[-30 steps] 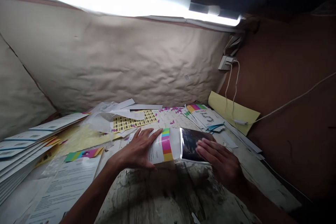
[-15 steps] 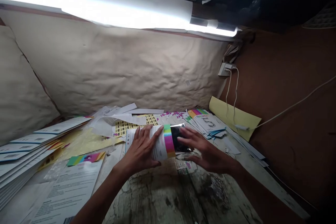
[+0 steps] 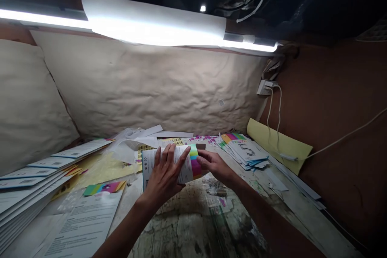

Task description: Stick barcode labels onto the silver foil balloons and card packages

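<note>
While left hand (image 3: 163, 181) and right hand (image 3: 214, 165) hold it, one leaflet (image 3: 193, 163) curves.

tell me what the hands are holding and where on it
Both hands hold a curved printed card: the left hand grips across its white part, and the right hand holds its end at the rainbow stripe.

A printed white card (image 3: 183, 173), curved into a loose roll, gripped across its middle by the left hand (image 3: 165, 177), its rainbow-striped end pinched by the right hand (image 3: 213, 166). Beneath both, a worn, paint-flecked tabletop (image 3: 193, 225). Stacked leaflets (image 3: 30, 177) off to the left, a fanned pile of cards (image 3: 244, 149) just beyond the right hand, a yellow sheet (image 3: 279, 145) farther right.
</note>
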Motion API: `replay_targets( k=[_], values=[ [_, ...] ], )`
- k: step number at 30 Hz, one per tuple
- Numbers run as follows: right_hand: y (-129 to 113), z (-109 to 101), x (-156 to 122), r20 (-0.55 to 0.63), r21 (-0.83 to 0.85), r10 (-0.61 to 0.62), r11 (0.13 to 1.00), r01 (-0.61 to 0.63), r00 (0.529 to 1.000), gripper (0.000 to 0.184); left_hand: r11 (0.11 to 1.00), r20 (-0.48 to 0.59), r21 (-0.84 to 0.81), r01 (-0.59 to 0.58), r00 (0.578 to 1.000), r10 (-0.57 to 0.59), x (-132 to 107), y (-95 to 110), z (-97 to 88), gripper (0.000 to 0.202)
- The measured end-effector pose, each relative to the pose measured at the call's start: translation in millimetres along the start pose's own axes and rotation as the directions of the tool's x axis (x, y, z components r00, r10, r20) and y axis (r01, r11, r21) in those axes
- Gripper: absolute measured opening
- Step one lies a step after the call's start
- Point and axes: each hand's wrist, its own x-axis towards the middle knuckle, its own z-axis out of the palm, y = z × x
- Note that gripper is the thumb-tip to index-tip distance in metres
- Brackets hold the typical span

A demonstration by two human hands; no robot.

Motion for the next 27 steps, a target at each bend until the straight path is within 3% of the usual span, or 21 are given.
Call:
replay_targets(
  k=[3, 5, 7, 8, 10, 11, 13, 14, 16, 19, 21, 24, 25, 27],
  values=[
    [-3.4, 7.5, 11.1, 0.211, 0.312, 0.055, 0.943, -0.121, 0.976, 0.055, 1.000, -0.023, -0.001, 0.015, 1.000, -0.015, -0.9, 1.8, 3.0, 0.112],
    [-4.6, 12.1, 16.4, 0.297, 0.340, 0.058, 0.926, -0.162, 0.953, 0.056, 1.000, -0.035, 0.006, 0.021, 0.999, -0.021, -2.0, 3.0, 5.0, 0.109],
    [-4.8, 15.4, 18.9, 0.319, 0.254, 0.058, 0.956, -0.144, 0.946, 0.057, 0.999, -0.048, 0.018, 0.047, 0.998, -0.046, -2.7, 3.8, 7.1, 0.106],
    [-4.6, 16.7, 19.2, 0.263, 0.178, 0.037, 0.980, -0.086, 0.964, 0.059, 0.996, -0.061, 0.024, 0.087, 0.994, -0.086, -2.7, 4.0, 8.1, 0.106],
    [-3.1, 19.1, 18.4, -0.015, -0.037, -0.104, 0.994, 0.103, 0.995, 0.067, 0.979, -0.100, 0.027, 0.203, 0.975, -0.200, -1.7, 4.0, 9.8, 0.106],
    [-1.9, 20.5, 18.0, -0.190, -0.162, -0.213, 0.970, 0.183, 0.959, 0.076, 0.963, -0.122, 0.022, 0.270, 0.956, -0.265, -0.9, 4.1, 10.4, 0.109],
    [1.5, 24.2, 18.3, -0.428, -0.296, -0.364, 0.921, 0.252, 0.827, 0.097, 0.927, -0.156, -0.008, 0.374, 0.916, -0.370, 0.6, 4.9, 11.1, 0.122],
    [3.6, 26.1, 19.4, -0.467, -0.267, -0.367, 0.926, 0.268, 0.804, 0.102, 0.915, -0.163, -0.032, 0.401, 0.902, -0.401, 1.2, 5.6, 10.9, 0.129],
    [8.5, 28.4, 23.2, -0.407, -0.069, -0.278, 0.959, 0.274, 0.870, 0.095, 0.904, -0.145, -0.104, 0.415, 0.893, -0.427, 2.1, 6.5, 9.0, 0.140],
    [15.1, 23.8, 28.6, -0.271, 0.156, -0.149, 0.968, 0.196, 0.951, 0.060, 0.852, -0.036, -0.302, 0.427, 0.888, -0.458, 4.5, 1.5, 1.5, 0.130],
    [17.2, 16.2, 28.7, -0.234, 0.202, -0.098, 0.968, 0.147, 0.967, 0.044, 0.704, 0.107, -0.528, 0.475, 0.860, -0.499, 7.9, -7.4, -4.7, 0.112],
    [16.4, 6.1, 23.2, -0.039, 0.238, -0.013, 0.971, 0.022, 0.999, 0.039, 0.261, 0.364, -0.839, 0.477, 0.849, -0.382, 12.6, -22.3, -8.5, 0.087],
    [15.6, 4.3, 20.9, 0.039, 0.233, 0.018, 0.972, -0.027, 0.999, 0.040, 0.137, 0.397, -0.880, 0.455, 0.862, -0.317, 13.2, -25.8, -7.4, 0.078],
    [14.8, 3.1, 17.1, 0.108, 0.209, 0.051, 0.975, -0.072, 0.993, 0.042, 0.020, 0.400, -0.909, 0.416, 0.885, -0.239, 12.6, -30.4, -2.0, 0.059]
  ],
)
